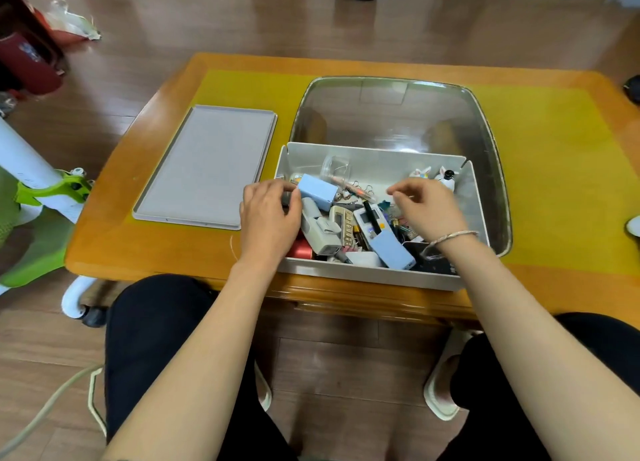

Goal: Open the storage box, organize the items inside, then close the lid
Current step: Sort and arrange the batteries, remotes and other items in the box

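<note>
The left hand (268,211) is pinching a light, stiff pale-blue box (317,191) by its left corner inside the open storage box (374,275) while the right hand (427,207) is hovering, fingers loosely curled, holding nothing.

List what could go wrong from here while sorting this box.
1. The storage box sits at the table's near edge; a tug could tip it off.
2. The left hand pinches the light blue box only at a corner, so it may slip.
3. The right hand could snag the loose hooks.
</note>
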{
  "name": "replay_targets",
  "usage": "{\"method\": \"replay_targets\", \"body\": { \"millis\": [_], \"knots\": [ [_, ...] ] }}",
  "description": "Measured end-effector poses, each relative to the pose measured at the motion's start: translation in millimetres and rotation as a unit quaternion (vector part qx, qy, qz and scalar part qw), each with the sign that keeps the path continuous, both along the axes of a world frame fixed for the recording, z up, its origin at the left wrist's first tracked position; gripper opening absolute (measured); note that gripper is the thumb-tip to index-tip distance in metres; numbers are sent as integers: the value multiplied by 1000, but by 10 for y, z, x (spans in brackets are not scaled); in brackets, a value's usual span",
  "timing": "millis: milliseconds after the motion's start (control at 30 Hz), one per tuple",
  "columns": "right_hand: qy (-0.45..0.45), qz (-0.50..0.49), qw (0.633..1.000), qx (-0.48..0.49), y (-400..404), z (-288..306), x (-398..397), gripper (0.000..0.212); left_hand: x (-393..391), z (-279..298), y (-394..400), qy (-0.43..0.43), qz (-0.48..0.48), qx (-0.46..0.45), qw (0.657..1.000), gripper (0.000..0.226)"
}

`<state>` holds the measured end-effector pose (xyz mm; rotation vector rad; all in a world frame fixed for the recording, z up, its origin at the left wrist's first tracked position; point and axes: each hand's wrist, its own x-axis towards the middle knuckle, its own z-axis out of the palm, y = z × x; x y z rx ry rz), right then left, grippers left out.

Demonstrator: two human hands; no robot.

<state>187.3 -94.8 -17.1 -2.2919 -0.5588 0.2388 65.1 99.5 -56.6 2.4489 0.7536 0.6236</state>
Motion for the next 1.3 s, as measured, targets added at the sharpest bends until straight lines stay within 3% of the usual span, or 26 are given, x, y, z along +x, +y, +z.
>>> {"method": "replay_targets", "body": {
  "millis": [133, 233, 433, 600, 733, 833, 933, 1033, 1133, 1300],
  "knots": [
    [41, -5, 976, -212, -248, -180, 264, 30, 13, -5, -2, 14, 6, -6, 1000, 23],
    [57, 16, 959, -279, -208, -282, 241, 34, 10, -6, -9, 10, 13, -10, 1000, 21],
    [135, 88, 974, -159, -30, -327, 99, 28, 6, -3, -4, 6, 15, -1, 1000, 20],
    [139, 136, 969, -149, -48, -291, 110, 29, 9, 2, 0, 1, 17, -10, 1000, 22],
    [116, 115, 982, -93, -173, -206, 169, 33, 7, -7, 5, -3, 16, -11, 1000, 21],
    [39, 84, 978, -187, -349, -154, 296, 34, 4, -10, 1, -5, 16, -11, 1000, 21],
    [15, 102, 933, -346, -436, -189, 366, 46, 5, -9, 6, -6, 19, -18, 1000, 22],
    [34, 141, 886, -440, -390, -224, 348, 46, -1, -9, 10, -6, 20, -26, 999, 27],
    [26, 154, 873, -461, -346, -199, 333, 32, -5, -8, 14, -6, 21, -30, 999, 30],
    [134, 187, 888, -399, -404, -77, 314, 48, 9, -16, 7, -6, 23, -29, 999, 30]
  ]
}}
